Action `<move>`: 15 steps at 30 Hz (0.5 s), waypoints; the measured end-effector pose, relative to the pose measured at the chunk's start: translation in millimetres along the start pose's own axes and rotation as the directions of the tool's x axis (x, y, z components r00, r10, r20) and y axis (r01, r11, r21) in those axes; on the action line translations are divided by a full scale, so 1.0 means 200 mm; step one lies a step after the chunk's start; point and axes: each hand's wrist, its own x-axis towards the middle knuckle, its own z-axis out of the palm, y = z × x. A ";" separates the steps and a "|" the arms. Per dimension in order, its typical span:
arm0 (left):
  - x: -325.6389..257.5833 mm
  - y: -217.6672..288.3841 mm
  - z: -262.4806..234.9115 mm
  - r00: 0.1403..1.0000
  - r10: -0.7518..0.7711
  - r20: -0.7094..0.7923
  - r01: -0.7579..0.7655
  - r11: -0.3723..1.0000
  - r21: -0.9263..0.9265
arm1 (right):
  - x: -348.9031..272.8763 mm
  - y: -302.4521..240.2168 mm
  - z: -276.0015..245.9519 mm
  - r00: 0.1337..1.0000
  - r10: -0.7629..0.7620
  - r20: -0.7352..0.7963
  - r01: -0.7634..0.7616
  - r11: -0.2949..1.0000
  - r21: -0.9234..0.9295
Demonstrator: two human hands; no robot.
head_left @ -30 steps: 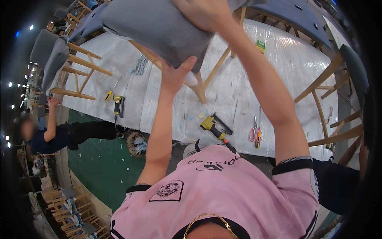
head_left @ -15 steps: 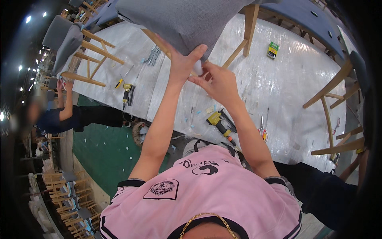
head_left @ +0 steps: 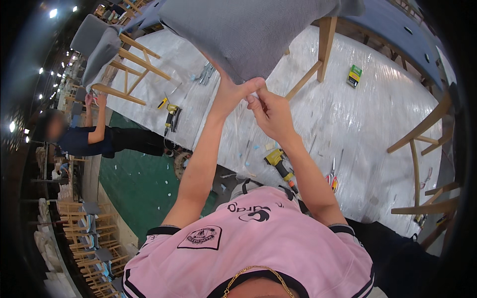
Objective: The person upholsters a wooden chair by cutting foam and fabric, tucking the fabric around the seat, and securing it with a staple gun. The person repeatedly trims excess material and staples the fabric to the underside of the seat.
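Note:
A chair with a grey fabric seat [head_left: 248,42] and wooden legs [head_left: 326,47] stands tipped at the far middle of the table, one seat corner toward me. My left hand [head_left: 231,97] is closed around that corner, its thumb on top and its fingers hidden beneath the fabric. Against it, my right hand [head_left: 274,114] pinches the fabric edge at the corner tip. A small bit of white shows between the fingertips.
A yellow-green staple gun [head_left: 278,164], red-handled scissors [head_left: 332,181] and a green box [head_left: 354,76] lie on the plastic-covered table [head_left: 223,144]. Another staple gun [head_left: 171,116] lies left. A co-worker [head_left: 82,139] handles a grey chair [head_left: 102,49] there; more chairs [head_left: 422,134] stand right.
The grey fabric has come down over the white padding that showed at the corner. My right hand has risen slightly against my left thumb. The whole view has shifted a little.

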 end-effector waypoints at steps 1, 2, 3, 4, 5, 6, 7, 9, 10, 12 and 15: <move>0.00 0.00 0.00 1.000 -0.003 -0.015 0.002 1.000 -0.014 | 0.01 0.00 0.00 1.000 -0.002 0.003 0.002 1.000 -0.001; 0.00 -0.03 0.00 0.995 0.063 -0.074 -0.062 0.998 0.020 | 0.01 -0.01 0.00 1.000 -0.003 0.004 0.003 1.000 -0.003; 0.00 -0.11 0.00 0.983 0.131 -0.130 -0.124 0.991 0.057 | 0.01 -0.01 0.00 1.000 -0.004 0.004 0.004 1.000 -0.006; 0.01 -0.16 0.00 0.963 0.196 -0.182 -0.180 0.979 0.099 | 0.00 -0.02 -0.01 1.000 -0.031 0.002 0.031 0.999 -0.031; 0.01 -0.20 0.01 0.963 0.180 -0.203 -0.160 0.981 0.108 | -0.01 -0.01 -0.02 0.999 -0.055 0.001 0.054 0.997 -0.058; 0.02 -0.24 0.02 0.961 0.163 -0.224 -0.140 0.983 0.117 | -0.02 0.00 -0.02 0.997 -0.079 0.001 0.078 0.993 -0.084; 0.03 -0.25 0.04 0.960 0.142 -0.242 -0.115 0.986 0.122 | -0.04 0.01 -0.04 0.997 -0.079 -0.006 0.079 0.995 -0.060; 0.04 -0.25 0.04 0.962 0.151 -0.230 -0.133 0.987 0.089 | -0.07 0.02 -0.06 0.997 -0.080 -0.020 0.080 0.997 -0.013; 0.03 -0.24 0.04 0.963 0.151 -0.225 -0.138 0.988 0.070 | -0.10 0.03 -0.08 0.996 -0.081 0.024 0.083 0.995 -0.056; 0.02 -0.30 0.01 0.964 0.133 -0.231 -0.115 0.989 0.092 | -0.20 0.08 -0.13 0.990 -0.087 0.109 0.102 0.985 -0.142; 0.03 -0.24 0.00 0.969 0.113 -0.218 -0.082 0.986 0.143 | -0.60 0.41 -0.21 0.967 0.160 0.199 -0.103 0.957 -0.272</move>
